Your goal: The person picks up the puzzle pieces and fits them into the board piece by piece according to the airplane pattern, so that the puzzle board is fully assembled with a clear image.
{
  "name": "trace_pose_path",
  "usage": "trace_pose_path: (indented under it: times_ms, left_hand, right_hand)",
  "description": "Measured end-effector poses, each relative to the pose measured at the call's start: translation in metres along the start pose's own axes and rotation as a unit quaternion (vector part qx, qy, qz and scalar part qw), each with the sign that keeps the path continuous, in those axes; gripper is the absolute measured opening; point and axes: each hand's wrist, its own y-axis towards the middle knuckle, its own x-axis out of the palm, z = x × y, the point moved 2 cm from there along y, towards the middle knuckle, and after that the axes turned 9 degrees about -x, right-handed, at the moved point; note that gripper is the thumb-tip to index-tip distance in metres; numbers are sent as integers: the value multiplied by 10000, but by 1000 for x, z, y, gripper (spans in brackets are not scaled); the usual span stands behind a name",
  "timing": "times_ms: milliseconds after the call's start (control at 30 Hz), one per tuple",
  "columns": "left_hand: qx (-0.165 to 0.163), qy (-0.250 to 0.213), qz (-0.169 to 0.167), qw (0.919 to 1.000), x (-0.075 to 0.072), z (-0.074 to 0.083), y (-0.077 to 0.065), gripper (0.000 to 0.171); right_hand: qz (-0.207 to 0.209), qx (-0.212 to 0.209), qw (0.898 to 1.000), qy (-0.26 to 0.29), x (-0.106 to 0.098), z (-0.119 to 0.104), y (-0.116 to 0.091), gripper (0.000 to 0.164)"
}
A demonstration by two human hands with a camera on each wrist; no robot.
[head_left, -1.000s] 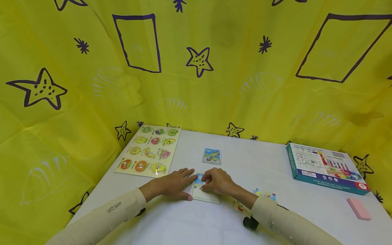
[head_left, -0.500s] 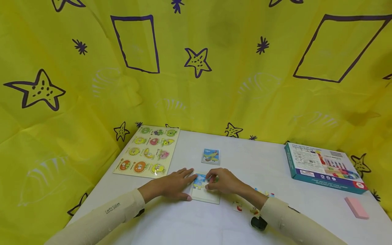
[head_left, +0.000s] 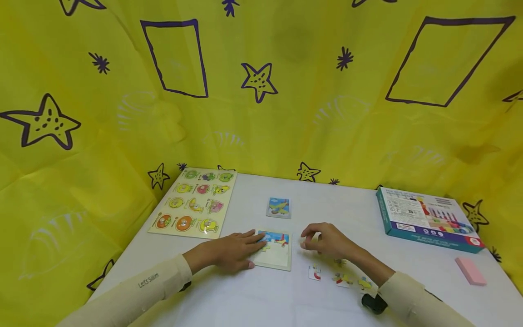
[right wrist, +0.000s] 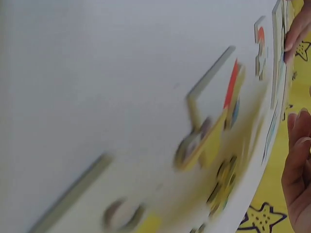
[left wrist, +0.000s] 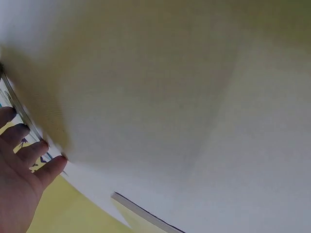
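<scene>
Our left hand (head_left: 237,251) lies spread, fingertips over the left edge of the jigsaw tray (head_left: 274,260) on the counter (head_left: 233,299); our right hand (head_left: 328,239) hangs just right of it, fingers loosely bent, no pc visible in it. Risks, we'd say: L fingers could nudge the fitted pcs (head_left: 276,236), or R sleeve (head_left: 421,297) could sweep the loose jigsaw pcs (head_left: 342,279), b/c they lie close by. Tray's approx square, no clear long axis; blue-sky strip's at the far edge, so pic top points away from us.
</scene>
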Motion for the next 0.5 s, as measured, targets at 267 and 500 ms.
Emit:
trace_pose_path:
  times_ms: [267,500]
  left_hand:
    - [89,61,95,9999,2,0,1,64]
    - [148,-8,181,9997,5,-2,2,64]
  right_hand:
    - [240,366,9990,-122,-18,12,-24,23]
    - [357,473,9982,-130,-31,25,-41,22]
